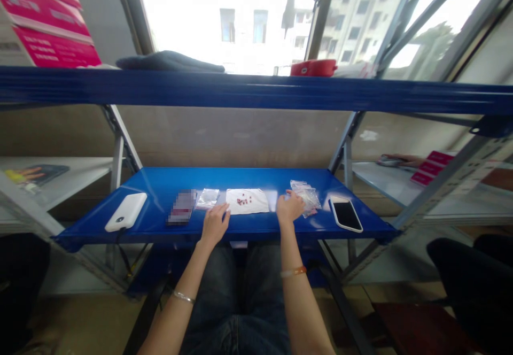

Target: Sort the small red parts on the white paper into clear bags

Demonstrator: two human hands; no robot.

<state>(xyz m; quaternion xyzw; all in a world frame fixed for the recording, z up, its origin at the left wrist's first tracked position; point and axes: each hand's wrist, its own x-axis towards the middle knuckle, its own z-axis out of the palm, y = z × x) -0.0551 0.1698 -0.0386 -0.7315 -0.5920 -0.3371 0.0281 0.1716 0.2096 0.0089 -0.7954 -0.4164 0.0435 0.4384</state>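
My left hand [214, 224] rests on the blue shelf [160, 189] with its fingers curled, touching the near left corner of a white sheet [247, 201] that carries several small red pieces [243, 201]. My right hand [290, 206] lies just right of that sheet, its fingers closed at the edge of a pile of small clear plastic bags [308, 197]. Whether it grips a bag is unclear. One more clear bag [207, 198] lies left of the sheet.
A white power bank [126, 211] with a cable lies at the shelf's left end, a blurred dark item [182, 207] beside it, and a phone [346, 214] at the right. A blue beam [256, 92] crosses overhead. Pink boxes [44, 18] stand top left.
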